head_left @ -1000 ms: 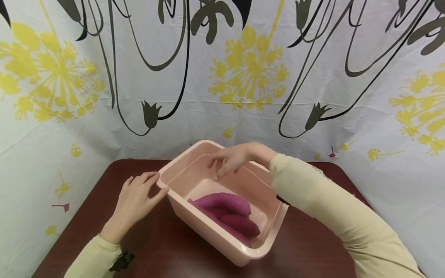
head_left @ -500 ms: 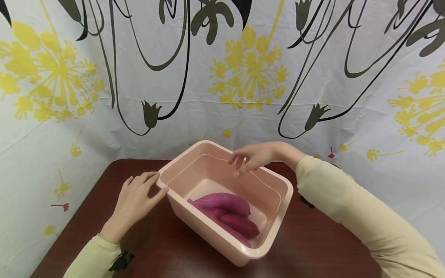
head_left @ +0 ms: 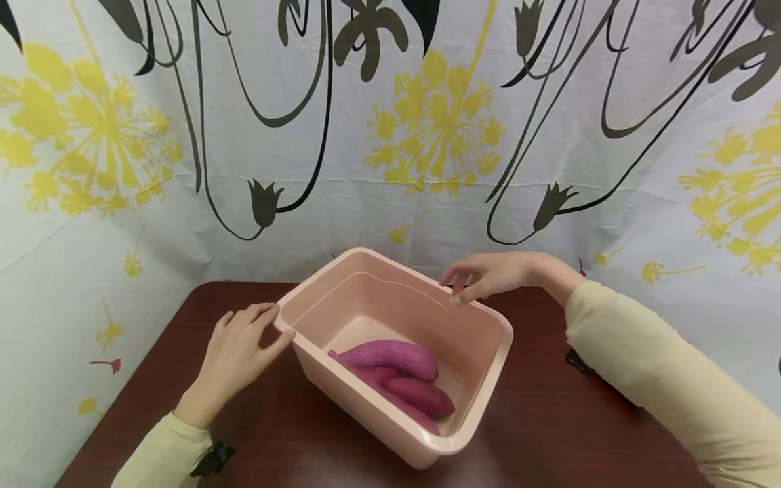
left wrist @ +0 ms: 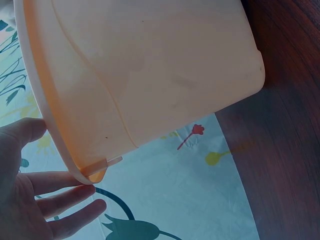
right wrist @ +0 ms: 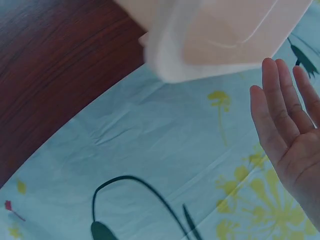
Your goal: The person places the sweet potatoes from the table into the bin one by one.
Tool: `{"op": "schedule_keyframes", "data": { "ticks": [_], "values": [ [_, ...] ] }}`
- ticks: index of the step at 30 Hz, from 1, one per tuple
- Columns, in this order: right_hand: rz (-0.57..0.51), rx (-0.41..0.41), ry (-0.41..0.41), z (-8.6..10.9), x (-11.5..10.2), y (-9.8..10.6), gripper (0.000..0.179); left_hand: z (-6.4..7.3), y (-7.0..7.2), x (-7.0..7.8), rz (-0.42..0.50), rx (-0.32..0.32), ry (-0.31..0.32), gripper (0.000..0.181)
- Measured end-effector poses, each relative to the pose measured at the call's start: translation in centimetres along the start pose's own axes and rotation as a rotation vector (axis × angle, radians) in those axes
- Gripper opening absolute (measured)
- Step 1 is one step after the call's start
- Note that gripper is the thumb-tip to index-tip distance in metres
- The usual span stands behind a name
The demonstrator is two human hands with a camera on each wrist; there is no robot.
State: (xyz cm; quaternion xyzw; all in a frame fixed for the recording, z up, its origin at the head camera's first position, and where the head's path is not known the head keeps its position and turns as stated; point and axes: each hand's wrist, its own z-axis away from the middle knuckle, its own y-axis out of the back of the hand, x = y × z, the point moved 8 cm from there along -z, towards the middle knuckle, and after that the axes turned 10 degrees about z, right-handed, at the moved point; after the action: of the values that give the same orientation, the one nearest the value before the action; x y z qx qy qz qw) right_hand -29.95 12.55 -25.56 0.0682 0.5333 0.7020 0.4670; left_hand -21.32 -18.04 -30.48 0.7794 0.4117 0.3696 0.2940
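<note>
A pink plastic basin (head_left: 366,393) stands on the table at an angle. Several purple sweet potatoes (head_left: 390,357) lie together inside it, along the near wall. My left hand (head_left: 234,352) touches the basin's left corner, thumb and fingertips spread along the rim; in the left wrist view its fingers (left wrist: 70,206) look fairly straight. Over the far right rim hovers my right hand (head_left: 488,274), holding nothing, fingers loosely bent in the head view. The right wrist view has this hand (right wrist: 290,120) beside the basin's rim with fingers extended. No sweet potatoes show in either wrist view.
The dark red-brown wooden table (head_left: 549,420) extends around the basin. White cloth (head_left: 342,156) with yellow and grey flower prints hangs behind the table and along both sides.
My right hand has moved rightward from above the basin's inside to its far right rim. The left hand stays on the corner, and the sweet potatoes have not moved.
</note>
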Motion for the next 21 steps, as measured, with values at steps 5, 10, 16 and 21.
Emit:
{"op": "schedule_keyframes", "data": {
  "ticks": [5,10,16,21],
  "values": [
    [-0.026,0.019,-0.017,1.3,1.8,0.0,0.049,0.0,0.0,-0.1,-0.001,-0.007,0.008,0.051],
    [-0.047,0.058,-0.032,2.8,3.5,0.0,0.047,0.0,-0.1,-0.1,0.000,-0.013,0.013,0.052],
    [-0.096,0.114,-0.024,4.5,5.2,0.0,0.043,0.0,0.0,-0.1,0.000,-0.009,0.009,0.052],
    [-0.139,0.128,-0.038,5.7,6.8,-0.5,0.041,0.0,0.0,-0.1,-0.002,-0.006,0.006,0.052]
  ]
}}
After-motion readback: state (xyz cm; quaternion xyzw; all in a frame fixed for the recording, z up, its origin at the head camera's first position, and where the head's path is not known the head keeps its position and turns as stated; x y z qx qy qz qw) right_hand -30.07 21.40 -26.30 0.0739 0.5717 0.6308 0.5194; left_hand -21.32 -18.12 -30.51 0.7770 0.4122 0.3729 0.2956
